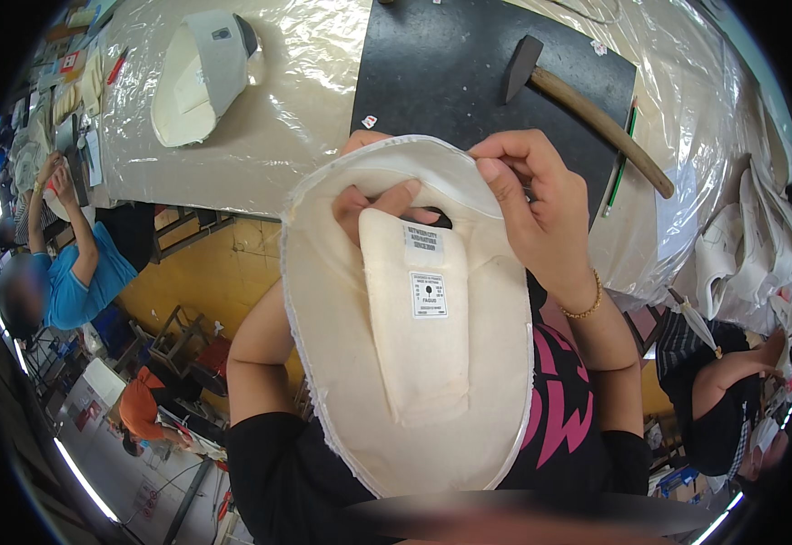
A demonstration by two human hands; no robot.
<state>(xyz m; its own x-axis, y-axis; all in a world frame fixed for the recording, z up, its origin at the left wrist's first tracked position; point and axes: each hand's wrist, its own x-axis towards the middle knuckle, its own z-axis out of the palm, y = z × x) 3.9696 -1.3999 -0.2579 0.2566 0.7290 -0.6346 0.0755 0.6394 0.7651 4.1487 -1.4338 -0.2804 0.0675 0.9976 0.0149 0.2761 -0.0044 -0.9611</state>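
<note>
A cream shoe upper (328, 300) is held up in front of my chest, its open underside turned toward me. Its tongue (414, 363) hangs down the middle inside, bearing a grey label and a white tag. My left hand (391, 202) reaches from behind, fingers curled over into the upper by the dark opening above the tongue; the rest is hidden behind the material. With thumb and forefinger, my right hand (537, 204) pinches the upper's top right edge. The upper's outer face cannot be seen.
A wooden-handled hammer (587, 109) lies on the black mat (432, 73), with a green pencil (620, 168) beside it. Another shoe upper (223, 77) rests on the plastic-covered table (314, 118) at left. More pale uppers (732, 241) are piled at right. Other people work nearby.
</note>
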